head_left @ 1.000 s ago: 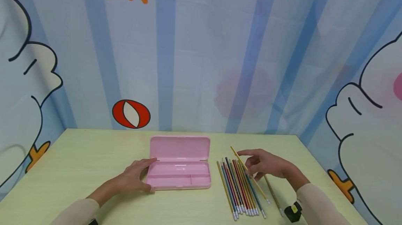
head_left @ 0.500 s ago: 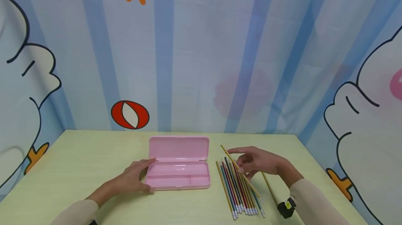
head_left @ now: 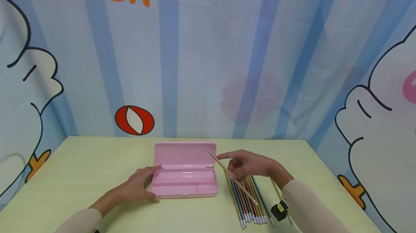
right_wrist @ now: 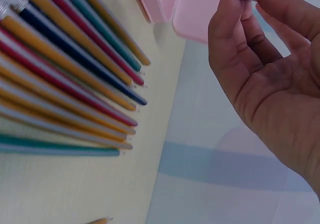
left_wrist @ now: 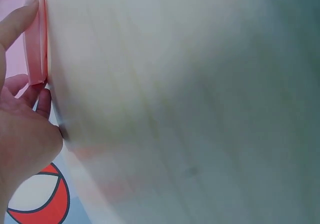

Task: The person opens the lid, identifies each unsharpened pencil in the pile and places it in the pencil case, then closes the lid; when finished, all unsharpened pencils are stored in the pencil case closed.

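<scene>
A pink pencil case [head_left: 175, 177] lies with its lid [head_left: 185, 154] folded back on the table. My left hand [head_left: 138, 185] grips its left end, thumb at the front corner and index fingertip by the hinge. In the left wrist view that thumb [left_wrist: 20, 24] lies over the pink side wall. My right hand [head_left: 253, 164] pinches a yellow pencil [head_left: 246, 192] between thumb and fingers, tilted, its far end overlapping the lid's right edge. Below that hand a row of pencils [head_left: 241, 207] in several colours lies side by side, their eraser ends toward me.
A single pencil [head_left: 275, 188] lies apart to the right of the row, partly hidden by the right wrist and its black strap device [head_left: 279, 210]. The case has a long compartment and two shorter ones. Behind the pale table [head_left: 107, 160] hangs a printed curtain [head_left: 208, 63].
My right hand has moved left with the yellow pencil, from over the right side of the row to beside the case's lid. The left hand stays at the case.
</scene>
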Motion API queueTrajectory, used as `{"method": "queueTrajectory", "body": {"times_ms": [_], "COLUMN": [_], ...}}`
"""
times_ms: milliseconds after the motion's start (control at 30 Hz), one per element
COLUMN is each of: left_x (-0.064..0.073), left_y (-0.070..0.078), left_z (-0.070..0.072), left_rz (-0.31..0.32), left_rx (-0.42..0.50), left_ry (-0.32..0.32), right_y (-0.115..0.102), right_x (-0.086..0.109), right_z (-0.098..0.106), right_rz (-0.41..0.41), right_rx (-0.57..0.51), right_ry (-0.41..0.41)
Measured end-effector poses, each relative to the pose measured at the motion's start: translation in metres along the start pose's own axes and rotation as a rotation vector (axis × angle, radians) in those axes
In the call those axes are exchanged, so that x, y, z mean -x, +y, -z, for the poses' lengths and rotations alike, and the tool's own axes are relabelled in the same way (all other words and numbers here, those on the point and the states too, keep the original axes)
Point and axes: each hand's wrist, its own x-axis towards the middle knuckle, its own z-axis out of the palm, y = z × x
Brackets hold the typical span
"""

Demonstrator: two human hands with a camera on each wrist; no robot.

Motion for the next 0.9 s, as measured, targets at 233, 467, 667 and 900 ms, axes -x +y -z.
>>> {"method": "queueTrajectory", "body": {"times_ms": [233,467,667,900], "left_x": [0.000,-0.001,-0.004,-0.003], "left_y": [0.001,0.000,-0.004,-0.007], "left_z": [0.000,0.001,0.001,-0.002], "left_rz": [-0.007,-0.002,-0.033,-0.010], "left_rx": [0.002,0.015,0.003,0.033], "left_ry": [0.001,0.009,0.031,0.029], "right_y": [-0.013,-0.022,-0.030,-0.031], "right_x": [-0.031,-0.061,-0.080,-0.100], "right_z": [-0.011,-0.021,-0.028,-0.038], "right_rz": [0.013,0.010,0.047,0.033], "right_rx": [0.107,0.212,0.293,0.411], "right_ry": [-0.045,-0.047,-0.080,-0.063]}}
